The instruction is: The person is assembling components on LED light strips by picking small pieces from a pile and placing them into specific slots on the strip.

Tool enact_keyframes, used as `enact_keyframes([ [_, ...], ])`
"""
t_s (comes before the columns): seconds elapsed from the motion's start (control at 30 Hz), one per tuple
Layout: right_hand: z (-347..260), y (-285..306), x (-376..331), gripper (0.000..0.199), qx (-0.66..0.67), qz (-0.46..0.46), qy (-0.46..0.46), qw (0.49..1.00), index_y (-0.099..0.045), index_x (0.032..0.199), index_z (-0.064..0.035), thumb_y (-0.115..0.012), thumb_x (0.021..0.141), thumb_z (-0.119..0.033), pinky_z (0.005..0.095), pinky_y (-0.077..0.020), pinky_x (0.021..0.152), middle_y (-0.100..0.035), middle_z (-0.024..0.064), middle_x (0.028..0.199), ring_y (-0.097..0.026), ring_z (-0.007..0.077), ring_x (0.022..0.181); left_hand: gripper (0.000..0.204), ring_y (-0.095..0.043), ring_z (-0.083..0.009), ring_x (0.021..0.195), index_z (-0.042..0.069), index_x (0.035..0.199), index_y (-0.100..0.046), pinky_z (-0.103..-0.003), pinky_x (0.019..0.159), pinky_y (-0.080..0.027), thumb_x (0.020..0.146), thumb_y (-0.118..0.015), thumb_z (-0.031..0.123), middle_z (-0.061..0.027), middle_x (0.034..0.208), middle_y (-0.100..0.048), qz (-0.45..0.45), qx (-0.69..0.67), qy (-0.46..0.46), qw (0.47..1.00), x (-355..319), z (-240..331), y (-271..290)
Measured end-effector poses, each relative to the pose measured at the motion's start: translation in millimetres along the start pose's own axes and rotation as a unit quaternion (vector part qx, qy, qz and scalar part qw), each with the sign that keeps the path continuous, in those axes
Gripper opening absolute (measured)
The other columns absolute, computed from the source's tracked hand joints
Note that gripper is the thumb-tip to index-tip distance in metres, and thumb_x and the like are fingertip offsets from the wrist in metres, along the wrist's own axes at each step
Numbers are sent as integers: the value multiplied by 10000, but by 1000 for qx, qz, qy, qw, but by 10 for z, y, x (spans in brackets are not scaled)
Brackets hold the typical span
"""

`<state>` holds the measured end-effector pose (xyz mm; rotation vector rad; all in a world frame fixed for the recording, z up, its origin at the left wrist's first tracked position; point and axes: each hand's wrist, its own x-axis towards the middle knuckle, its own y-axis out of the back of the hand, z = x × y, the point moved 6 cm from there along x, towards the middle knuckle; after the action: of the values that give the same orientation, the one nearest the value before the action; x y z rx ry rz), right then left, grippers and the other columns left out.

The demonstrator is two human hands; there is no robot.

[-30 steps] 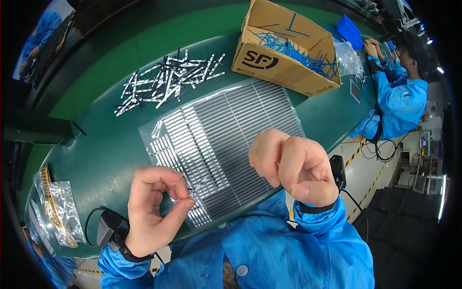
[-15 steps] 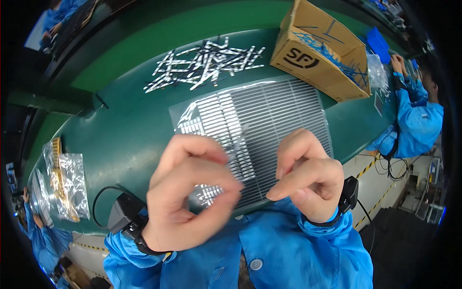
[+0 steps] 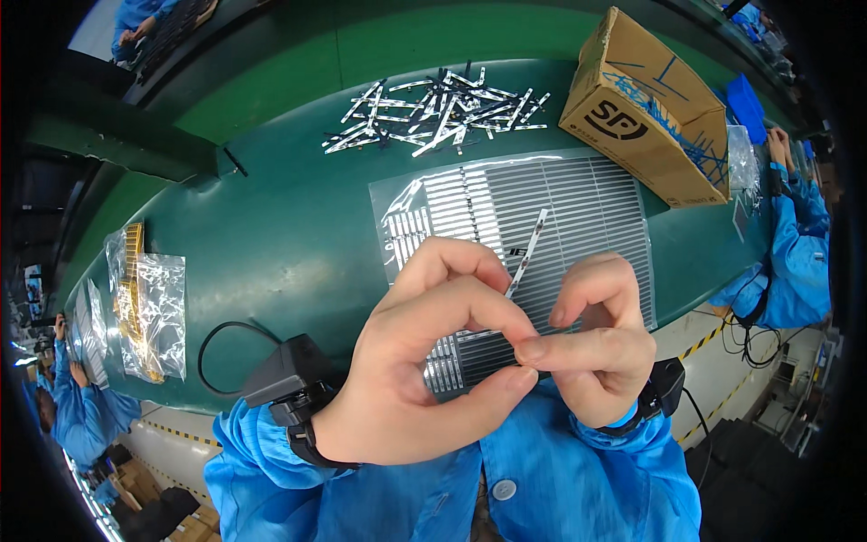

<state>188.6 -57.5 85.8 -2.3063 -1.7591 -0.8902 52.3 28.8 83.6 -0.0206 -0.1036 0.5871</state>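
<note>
Both hands meet close under the camera, above the near edge of the green tabletop (image 3: 271, 235). The left hand (image 3: 424, 361) and right hand (image 3: 596, 348) each have a closed grip on a thin metal strip (image 3: 526, 253), pinched at its lower end; that end is hidden behind the fingertips, and only the upper part shows, tilted up to the right. Beneath lies a sheet of silver strips (image 3: 551, 203), its near part covered by the hands. Farther back lies a pile of loose strips (image 3: 433, 108), and a cardboard box (image 3: 646, 108) stands to the right.
</note>
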Motion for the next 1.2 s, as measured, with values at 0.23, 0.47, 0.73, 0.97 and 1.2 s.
enact_keyframes([
  [0.23, -25, -13, -21, 418, -54, -10, -2, 998, -799, 1022, -198, -675, 666, -17, 314, -390, 744, -513, 38, 933, -482, 187, 821, 245, -503, -128, 1017, 75, 997, -660, -268, 879, -421, 785, -757, -2, -106, 1161, -485, 29, -41, -5, 999, -7, -49, -29],
  [0.47, -31, -39, 2, 559, -65, 6, 16, 998, -805, 1048, -210, -655, 565, 29, 298, -408, 721, -524, 24, 916, -499, 185, 790, 265, -500, -130, 1003, 73, 996, -640, -261, 864, -428, 780, -738, -45, -107, 1160, -472, 36, -62, -33, 997, 1, -75, -58],
  [0.73, 1, -81, -29, 570, -38, 7, 14, 999, -800, 1060, -195, -642, 567, 43, 298, -407, 726, -526, 32, 911, -506, 186, 790, 336, -487, -109, 1030, 64, 1063, -591, -261, 895, -434, 783, -695, -89, -109, 1216, -425, 8, -92, -31, 995, -19, -79, -70],
  [0.97, 26, -100, -48, 599, 1, 7, 2, 1000, -797, 1088, -186, -638, 572, 73, 285, -412, 730, -524, 43, 920, -504, 189, 796, 344, -486, -128, 1071, 63, 1050, -592, -264, 910, -425, 768, -674, -114, -110, 1206, -430, 19, -113, -13, 993, -38, -117, -73],
  [1.2, 30, -94, -44, 597, 19, -4, -5, 1000, -797, 1089, -180, -638, 575, 80, 280, -418, 722, -524, 55, 931, -501, 189, 807, 304, -478, -195, 1135, 72, 989, -608, -305, 948, -410, 745, -715, -76, -123, 1168, -468, 41, -87, -4, 995, -40, -59, -70],
])
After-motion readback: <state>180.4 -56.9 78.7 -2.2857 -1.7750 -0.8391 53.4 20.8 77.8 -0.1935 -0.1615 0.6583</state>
